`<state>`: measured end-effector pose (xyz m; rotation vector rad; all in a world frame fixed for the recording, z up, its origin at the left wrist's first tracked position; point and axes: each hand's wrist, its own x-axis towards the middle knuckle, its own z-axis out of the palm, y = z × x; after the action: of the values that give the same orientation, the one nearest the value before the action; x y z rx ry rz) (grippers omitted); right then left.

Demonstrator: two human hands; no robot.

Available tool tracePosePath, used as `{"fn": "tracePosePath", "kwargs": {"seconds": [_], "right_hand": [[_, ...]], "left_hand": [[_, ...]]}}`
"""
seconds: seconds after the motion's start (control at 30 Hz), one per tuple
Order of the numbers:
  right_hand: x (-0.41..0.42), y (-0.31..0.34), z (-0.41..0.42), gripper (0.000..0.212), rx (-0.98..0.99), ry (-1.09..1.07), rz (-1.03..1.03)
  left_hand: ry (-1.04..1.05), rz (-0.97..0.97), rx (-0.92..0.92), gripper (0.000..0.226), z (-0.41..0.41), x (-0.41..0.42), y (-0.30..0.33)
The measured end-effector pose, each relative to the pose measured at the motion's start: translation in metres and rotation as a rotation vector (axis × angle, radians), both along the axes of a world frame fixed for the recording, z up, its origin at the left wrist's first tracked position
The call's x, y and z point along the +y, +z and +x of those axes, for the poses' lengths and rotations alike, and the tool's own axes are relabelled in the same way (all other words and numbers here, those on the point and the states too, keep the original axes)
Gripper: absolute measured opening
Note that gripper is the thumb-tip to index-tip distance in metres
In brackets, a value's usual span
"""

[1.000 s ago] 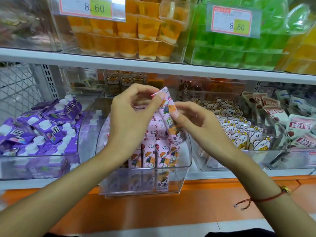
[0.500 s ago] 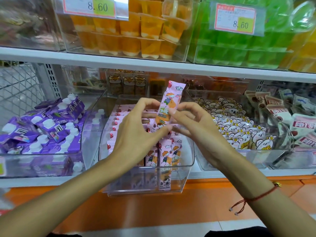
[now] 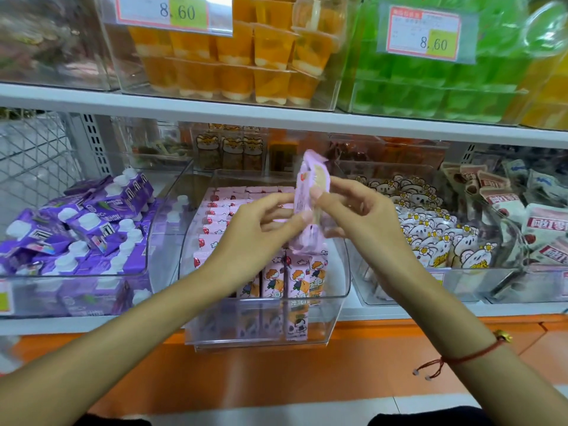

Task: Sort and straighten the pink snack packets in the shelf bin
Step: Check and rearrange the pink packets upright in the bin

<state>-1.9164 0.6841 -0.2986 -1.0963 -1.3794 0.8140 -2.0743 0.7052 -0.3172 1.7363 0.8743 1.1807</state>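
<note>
Pink packet (image 3: 310, 192) up in front of me, upright and a little blurred, held above the clear bin (image 3: 264, 318) in the middle of the lower shelf. My left hand (image 3: 255, 238) pinches its left edge between thumb and fingertips; my right hand (image 3: 365, 222) pinches the right edge, fingers curled onto it. Below, more pink packets (image 3: 292, 278) stand upright in rows inside the bin. Purple pouches (image 3: 76, 229) fill the bin to the left, white cartoon packets (image 3: 430, 238) the one to the right. Red cord bracelet (image 3: 461, 358) on my right wrist.
</note>
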Motion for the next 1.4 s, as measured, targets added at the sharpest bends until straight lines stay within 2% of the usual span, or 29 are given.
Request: {"fn": "tracePosePath", "kwargs": {"seconds": [0.07, 0.17, 0.23, 0.37, 0.5, 0.63, 0.7, 0.77, 0.83, 0.9, 0.97, 1.1, 1.17, 1.27, 1.33, 1.4], "right_hand": [[0.001, 0.001, 0.002, 0.029, 0.018, -0.004, -0.110], [0.003, 0.000, 0.002, 0.029, 0.012, -0.021, -0.221], [0.004, 0.000, 0.000, 0.028, 0.010, -0.031, -0.269], [0.004, 0.000, 0.001, 0.030, 0.008, -0.024, -0.276], [0.004, -0.002, 0.003, 0.027, -0.001, 0.052, -0.195], [0.004, -0.001, 0.009, 0.041, -0.031, 0.215, -0.055], [0.003, -0.002, 0.009, 0.047, -0.010, 0.298, -0.048], [0.000, -0.003, 0.001, 0.045, -0.095, 0.277, -0.012], [-0.002, -0.005, -0.009, 0.039, -0.273, 0.113, 0.121], [-0.004, -0.002, -0.016, 0.030, -0.455, -0.058, 0.264], [-0.004, 0.004, -0.014, 0.026, -0.517, -0.091, 0.309], [-0.001, 0.018, 0.014, 0.041, -0.511, -0.068, 0.178], [-0.002, 0.025, 0.031, 0.040, -0.444, -0.051, 0.094], [-0.004, 0.034, 0.050, 0.044, -0.367, -0.005, -0.025], [-0.006, 0.038, 0.050, 0.044, -0.445, 0.069, -0.076], [-0.009, 0.037, 0.044, 0.037, -0.607, 0.123, -0.063]], "left_hand": [[-0.073, -0.273, -0.074, 0.023, 0.000, -0.003, 0.008], [-0.113, -0.614, -0.212, 0.038, 0.000, -0.005, 0.015], [-0.112, -0.720, -0.249, 0.044, 0.001, -0.005, 0.018], [-0.138, -0.754, -0.244, 0.047, 0.001, -0.004, 0.019], [-0.143, -0.604, -0.148, 0.038, -0.004, -0.001, 0.011], [0.075, -0.081, -0.085, 0.036, -0.003, 0.003, 0.001], [0.145, 0.108, -0.069, 0.037, -0.003, 0.004, -0.003], [0.246, 0.228, -0.020, 0.038, -0.001, 0.004, -0.008], [0.363, 0.338, 0.037, 0.037, 0.003, 0.003, -0.012], [0.402, 0.373, 0.036, 0.037, 0.007, 0.000, -0.013], [0.330, 0.361, 0.013, 0.036, 0.009, -0.002, -0.014], [0.011, 0.230, 0.060, 0.036, 0.009, -0.003, -0.016], [-0.039, 0.195, 0.170, 0.037, 0.004, 0.003, -0.019], [-0.040, 0.171, 0.448, 0.035, -0.005, 0.011, -0.024], [-0.011, 0.225, 0.659, 0.032, -0.007, 0.012, -0.027], [0.076, 0.321, 0.777, 0.034, -0.005, 0.012, -0.028]]}}
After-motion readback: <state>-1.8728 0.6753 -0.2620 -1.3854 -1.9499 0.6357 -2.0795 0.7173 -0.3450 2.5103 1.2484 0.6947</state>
